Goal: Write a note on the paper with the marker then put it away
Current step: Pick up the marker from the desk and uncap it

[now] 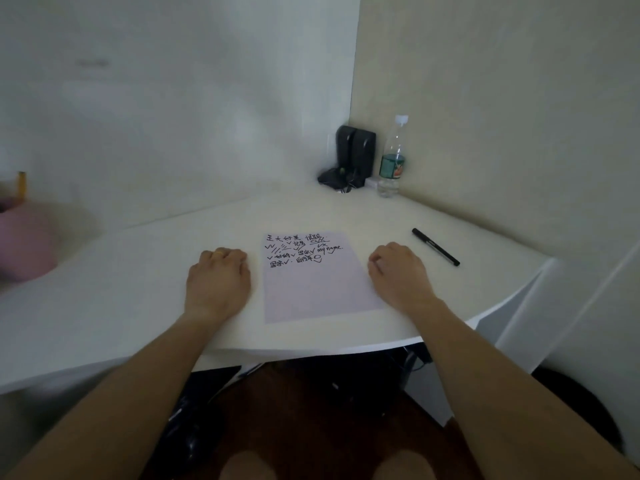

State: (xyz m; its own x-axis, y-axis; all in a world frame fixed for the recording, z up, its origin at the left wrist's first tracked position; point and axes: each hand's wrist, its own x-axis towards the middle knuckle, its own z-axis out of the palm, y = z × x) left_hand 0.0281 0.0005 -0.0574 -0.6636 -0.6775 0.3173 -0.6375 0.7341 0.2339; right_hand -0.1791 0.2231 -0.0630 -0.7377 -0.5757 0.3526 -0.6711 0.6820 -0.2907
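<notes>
A pale sheet of paper (315, 289) lies flat on the white desk (138, 306), with several lines of black handwriting across its top part. My left hand (218, 278) rests on the desk just left of the sheet, fingers curled under, holding nothing. My right hand (398, 275) rests at the sheet's right edge, fingers also curled, holding nothing. The black marker (435, 246), capped, lies on the desk to the right of my right hand, apart from it, angled toward the far left.
Two black speakers with a tangle of cable (353, 157) and a clear water bottle (393, 157) stand in the far corner. A pink object (24, 244) sits at the left edge. Walls close off the back and right. The desk's curved front edge is near my lap.
</notes>
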